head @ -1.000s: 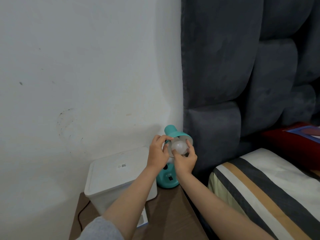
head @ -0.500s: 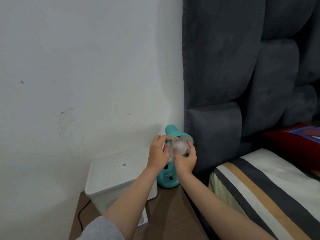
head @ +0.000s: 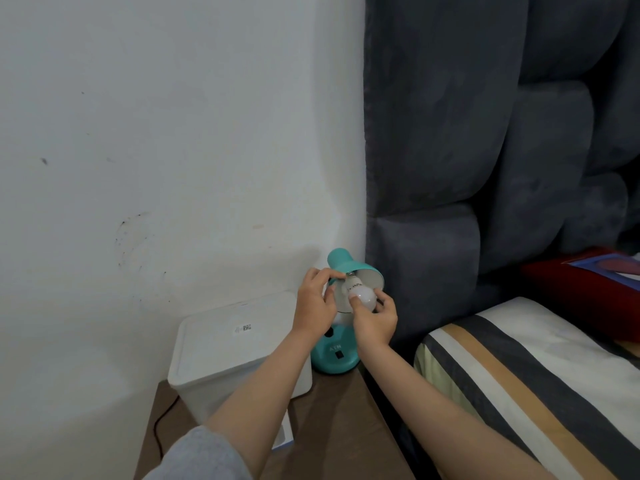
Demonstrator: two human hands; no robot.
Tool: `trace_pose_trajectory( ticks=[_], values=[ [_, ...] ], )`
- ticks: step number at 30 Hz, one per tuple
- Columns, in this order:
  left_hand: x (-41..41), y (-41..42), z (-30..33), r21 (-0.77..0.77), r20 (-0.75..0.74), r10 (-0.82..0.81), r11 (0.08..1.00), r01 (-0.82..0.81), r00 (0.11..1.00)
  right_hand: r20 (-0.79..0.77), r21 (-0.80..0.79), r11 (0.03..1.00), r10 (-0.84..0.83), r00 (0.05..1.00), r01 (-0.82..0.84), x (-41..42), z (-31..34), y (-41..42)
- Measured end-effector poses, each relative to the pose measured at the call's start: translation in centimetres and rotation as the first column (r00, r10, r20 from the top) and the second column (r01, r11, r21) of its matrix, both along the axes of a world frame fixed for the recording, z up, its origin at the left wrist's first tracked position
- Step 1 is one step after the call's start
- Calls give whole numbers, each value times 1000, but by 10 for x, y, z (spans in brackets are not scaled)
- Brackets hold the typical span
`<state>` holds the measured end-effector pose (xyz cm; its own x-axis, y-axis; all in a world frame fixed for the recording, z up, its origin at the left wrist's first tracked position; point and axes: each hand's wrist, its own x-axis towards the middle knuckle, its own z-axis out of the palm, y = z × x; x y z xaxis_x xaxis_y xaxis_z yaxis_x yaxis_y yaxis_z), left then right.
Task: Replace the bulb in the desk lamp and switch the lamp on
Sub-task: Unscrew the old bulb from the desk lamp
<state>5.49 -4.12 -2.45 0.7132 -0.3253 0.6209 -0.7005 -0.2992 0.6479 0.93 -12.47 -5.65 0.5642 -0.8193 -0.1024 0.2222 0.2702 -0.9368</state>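
Low in the middle of the frame, the right hand (head: 374,320) pinches the white bulb (head: 362,295) by its round end, its neck drawn out of the teal lamp (head: 360,271) shade. The left hand (head: 313,303) closes its fingers on the shade's rim. The bulb looks light, smooth and breakable; whether its thread is free, I cannot quite tell.
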Motion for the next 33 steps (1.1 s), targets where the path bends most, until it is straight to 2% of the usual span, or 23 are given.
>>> trace_pose_trajectory(
  ticks=[3,6,8,10,13,17,20,25,28,33],
  values=[
    [7,-3,4,26,-25,23,999,-23,999,-1,-16,1000,20,1000,-20,1,-2,-5],
    [0,9,6,46,-91,-16,999,20,996,10,-36,997,63,998,-63,-16,-10,2],
    [-38,71,-12,128,-125,57,991,-41,991,-90,-72,979,184,979,-190,-62,-29,58],
    [-44,79,-20,186,-146,22,983,5,989,-100,-103,971,207,973,-217,-76,-43,61],
    [-47,85,-23,224,-166,59,974,-20,984,-159,-162,962,194,968,-219,-81,-52,56],
    [-56,100,-50,270,-162,146,958,-98,976,-315,-242,935,177,932,-259,-88,-78,59],
    [-67,114,-77,325,-181,185,938,-119,966,-446,-224,926,180,877,-304,-91,-93,64],
    [-77,149,-109,391,-208,299,898,-201,931,-651,-150,889,240,720,-433,-89,-110,90],
    [-76,155,-119,412,-228,323,887,-210,919,-674,-143,888,236,699,-437,-86,-116,99],
    [-74,154,-127,364,-237,339,900,-240,910,-682,-141,897,219,697,-420,-81,-119,107]
  ],
)
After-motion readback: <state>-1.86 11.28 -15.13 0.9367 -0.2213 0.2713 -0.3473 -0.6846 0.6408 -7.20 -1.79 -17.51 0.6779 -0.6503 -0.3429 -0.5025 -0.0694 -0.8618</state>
